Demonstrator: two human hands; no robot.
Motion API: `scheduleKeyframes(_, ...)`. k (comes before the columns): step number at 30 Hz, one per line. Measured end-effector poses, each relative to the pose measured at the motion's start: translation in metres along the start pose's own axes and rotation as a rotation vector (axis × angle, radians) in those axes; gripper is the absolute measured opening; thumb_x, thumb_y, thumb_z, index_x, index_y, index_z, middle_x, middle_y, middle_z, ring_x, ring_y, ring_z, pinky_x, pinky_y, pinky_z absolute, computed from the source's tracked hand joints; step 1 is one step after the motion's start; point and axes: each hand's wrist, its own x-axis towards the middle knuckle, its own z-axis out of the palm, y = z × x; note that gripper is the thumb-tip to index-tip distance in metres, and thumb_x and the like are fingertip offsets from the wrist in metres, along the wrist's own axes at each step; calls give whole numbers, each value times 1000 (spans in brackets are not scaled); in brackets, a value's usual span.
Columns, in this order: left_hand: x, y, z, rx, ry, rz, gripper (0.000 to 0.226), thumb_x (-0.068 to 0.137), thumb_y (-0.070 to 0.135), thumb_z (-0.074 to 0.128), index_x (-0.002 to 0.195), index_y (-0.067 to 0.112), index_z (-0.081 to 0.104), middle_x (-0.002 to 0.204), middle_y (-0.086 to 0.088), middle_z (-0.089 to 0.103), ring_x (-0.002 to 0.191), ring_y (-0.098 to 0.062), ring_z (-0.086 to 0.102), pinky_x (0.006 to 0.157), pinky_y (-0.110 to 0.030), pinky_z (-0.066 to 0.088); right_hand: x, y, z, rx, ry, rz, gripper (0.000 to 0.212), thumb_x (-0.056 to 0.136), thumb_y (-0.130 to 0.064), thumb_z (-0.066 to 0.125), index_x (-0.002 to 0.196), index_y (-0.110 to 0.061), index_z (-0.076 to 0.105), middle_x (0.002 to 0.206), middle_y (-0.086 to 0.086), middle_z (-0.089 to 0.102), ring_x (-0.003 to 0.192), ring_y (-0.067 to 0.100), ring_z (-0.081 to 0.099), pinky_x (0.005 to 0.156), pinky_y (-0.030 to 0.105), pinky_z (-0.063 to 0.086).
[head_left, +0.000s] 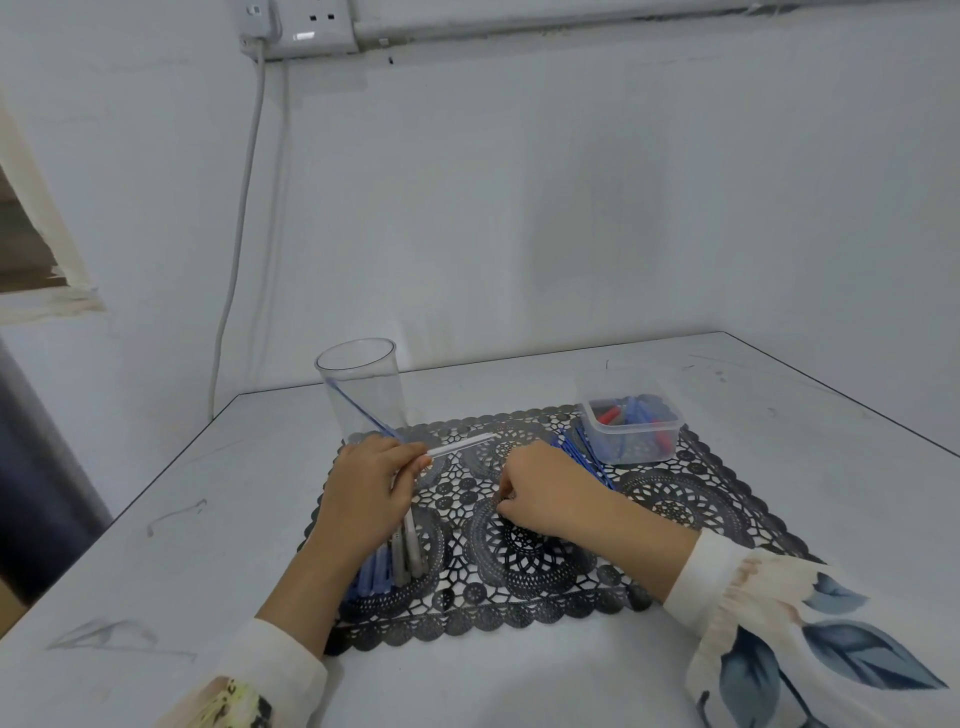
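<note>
My left hand (366, 486) pinches a clear pen barrel (460, 446) that points right over a black lace placemat (524, 551). Under that hand lies a bunch of blue and grey pen barrels (395, 558). My right hand (540, 493) rests on the mat with its fingers curled at something too small to make out. A pile of thin blue refills (584, 457) lies just behind my right hand. A clear plastic cup (361, 389) stands upright behind my left hand with one blue refill leaning inside it.
A small clear plastic box (631, 431) with blue and red pen caps sits at the mat's far right corner. The mat lies on a white table (208, 519) set against a white wall. A cable (244, 208) hangs from a wall socket.
</note>
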Motion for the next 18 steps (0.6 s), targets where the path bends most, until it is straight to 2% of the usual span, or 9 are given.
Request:
scheduleKeyframes(4, 0, 1, -1, -6, -2, 9, 43, 88, 42, 41, 94, 16, 74, 78, 6, 68, 74, -18, 60, 69, -38, 49, 0, -2, 0, -36, -21, -2, 20, 83, -8, 59, 97, -1, 70, 95, 12, 70, 84, 22, 66, 80, 38, 56)
scheduleKeyframes(8, 0, 2, -1, 14, -2, -2, 29, 87, 33, 51, 94, 17, 74, 77, 8, 67, 74, -18, 59, 69, -34, 44, 0, -2, -4, -56, -46, 2, 21, 85, 0, 54, 99, 0, 70, 100, 14, 69, 90, 24, 65, 85, 37, 53)
scheduleKeyframes(15, -1, 2, -1, 2, -7, -3, 27, 86, 31, 53, 94, 17, 74, 77, 7, 67, 72, -17, 58, 68, -37, 47, 4, 6, -7, -87, 4, 32, 17, 83, 1, 56, 93, 1, 70, 93, 14, 69, 87, 24, 65, 80, 35, 54)
scheduleKeyframes(18, -1, 2, -2, 3, -17, -5, 27, 86, 31, 53, 93, 17, 74, 77, 7, 67, 73, -18, 58, 68, -39, 48, 10, 14, -7, -45, 31, 62, 18, 85, 0, 57, 97, 0, 70, 97, 14, 70, 88, 23, 65, 83, 36, 53)
